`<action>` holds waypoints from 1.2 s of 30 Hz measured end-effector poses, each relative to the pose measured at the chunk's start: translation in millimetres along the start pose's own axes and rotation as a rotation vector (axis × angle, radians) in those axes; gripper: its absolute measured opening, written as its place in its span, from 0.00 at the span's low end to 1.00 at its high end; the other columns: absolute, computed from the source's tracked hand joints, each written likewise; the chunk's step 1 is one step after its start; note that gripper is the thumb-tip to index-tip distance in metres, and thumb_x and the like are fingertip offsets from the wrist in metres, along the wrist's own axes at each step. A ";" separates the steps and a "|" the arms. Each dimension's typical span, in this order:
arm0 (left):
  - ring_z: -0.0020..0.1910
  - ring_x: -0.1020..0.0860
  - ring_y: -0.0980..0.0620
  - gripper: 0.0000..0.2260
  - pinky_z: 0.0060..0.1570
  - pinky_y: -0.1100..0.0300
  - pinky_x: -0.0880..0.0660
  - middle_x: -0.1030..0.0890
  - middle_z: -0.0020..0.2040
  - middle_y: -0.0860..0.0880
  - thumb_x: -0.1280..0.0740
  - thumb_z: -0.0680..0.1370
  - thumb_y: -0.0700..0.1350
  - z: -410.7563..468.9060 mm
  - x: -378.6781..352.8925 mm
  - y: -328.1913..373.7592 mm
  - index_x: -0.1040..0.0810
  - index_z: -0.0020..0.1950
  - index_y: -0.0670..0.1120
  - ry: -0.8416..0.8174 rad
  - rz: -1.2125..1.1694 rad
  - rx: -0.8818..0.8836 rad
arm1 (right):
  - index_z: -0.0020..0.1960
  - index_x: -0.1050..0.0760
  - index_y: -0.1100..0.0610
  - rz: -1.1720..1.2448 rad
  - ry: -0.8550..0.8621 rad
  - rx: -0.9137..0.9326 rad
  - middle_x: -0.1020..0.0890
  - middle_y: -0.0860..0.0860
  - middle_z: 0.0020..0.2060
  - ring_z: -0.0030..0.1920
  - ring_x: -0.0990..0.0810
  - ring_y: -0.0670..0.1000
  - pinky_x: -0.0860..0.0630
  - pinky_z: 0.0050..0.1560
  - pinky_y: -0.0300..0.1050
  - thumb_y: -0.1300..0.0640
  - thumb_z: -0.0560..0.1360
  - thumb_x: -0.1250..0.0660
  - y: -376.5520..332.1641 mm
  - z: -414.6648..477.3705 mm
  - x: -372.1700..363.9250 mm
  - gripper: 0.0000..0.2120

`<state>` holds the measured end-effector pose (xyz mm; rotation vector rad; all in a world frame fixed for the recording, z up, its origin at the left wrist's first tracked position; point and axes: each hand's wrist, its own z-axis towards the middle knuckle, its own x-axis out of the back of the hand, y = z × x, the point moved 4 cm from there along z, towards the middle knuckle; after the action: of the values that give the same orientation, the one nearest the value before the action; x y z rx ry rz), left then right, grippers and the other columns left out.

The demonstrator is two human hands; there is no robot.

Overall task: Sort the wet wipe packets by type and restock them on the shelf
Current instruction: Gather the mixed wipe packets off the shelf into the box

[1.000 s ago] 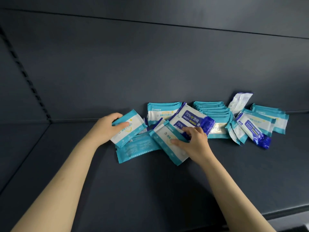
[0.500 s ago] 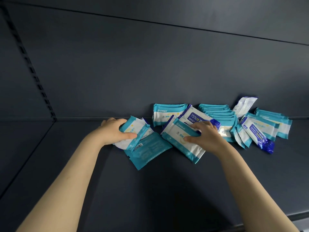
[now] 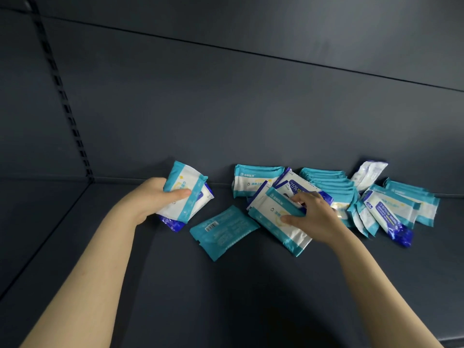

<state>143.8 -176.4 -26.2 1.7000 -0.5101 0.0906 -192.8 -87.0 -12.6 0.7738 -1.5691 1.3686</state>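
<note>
Left of the pile, gripped in the left hand (image 3: 155,197): a small stack, top teal-and-white packet (image 3: 187,194) uppermost and a blue-ended packet (image 3: 173,223) poking out beneath. Thumb laid across the top face, fingers wrapped behind. Probably gathered so as to keep picked packets apart from the unsorted pile.

Nearer the middle, the right hand (image 3: 313,217), pinching a tilted teal-and-white packet (image 3: 276,222), thumb on its face and fingers curled over its far edge. Likely lifted at that edge to free it from the blue 75% alcohol packet (image 3: 296,187) beneath.

Between the hands, alone and flat, barcode side up: a teal packet (image 3: 223,229).

Farther right, a row of teal packets (image 3: 329,182) on edge against the back, then a loose mixed heap (image 3: 401,209) of both types. Hence a guess of sorting barely begun.

Under everything, a dark grey metal shelf deck (image 3: 226,297), with a matching back panel (image 3: 251,109) and a slotted upright (image 3: 67,109) at far left. Dim, even light.
</note>
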 end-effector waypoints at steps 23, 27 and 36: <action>0.46 0.18 0.53 0.26 0.52 0.50 0.20 0.17 0.48 0.53 0.22 0.64 0.63 -20.3 -69.6 18.1 0.24 0.53 0.48 -0.261 0.538 -0.012 | 0.70 0.32 0.53 -0.157 0.218 0.073 0.27 0.51 0.61 0.61 0.27 0.56 0.36 0.67 0.52 0.49 0.71 0.24 3.9 7.0 24.5 0.32; 0.45 0.16 0.53 0.25 0.53 0.49 0.19 0.14 0.45 0.52 0.19 0.62 0.58 -20.9 -72.7 13.6 0.21 0.53 0.48 -0.366 0.364 0.032 | 0.71 0.35 0.53 -0.167 0.194 0.157 0.28 0.51 0.63 0.57 0.23 0.57 0.25 0.55 0.52 0.54 0.72 0.25 -9.5 -1.7 19.4 0.31; 0.53 0.17 0.54 0.29 0.58 0.52 0.22 0.16 0.54 0.54 0.20 0.67 0.52 -22.8 -90.3 16.5 0.28 0.64 0.53 -0.409 0.010 0.024 | 0.77 0.39 0.51 0.001 0.196 -0.073 0.25 0.52 0.68 0.64 0.24 0.56 0.27 0.58 0.49 0.44 0.73 0.27 4.0 -5.3 18.2 0.37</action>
<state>61.5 -131.1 -37.1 1.7452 -0.8226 -0.2506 -202.7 -79.3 2.2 0.5766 -1.4574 1.3379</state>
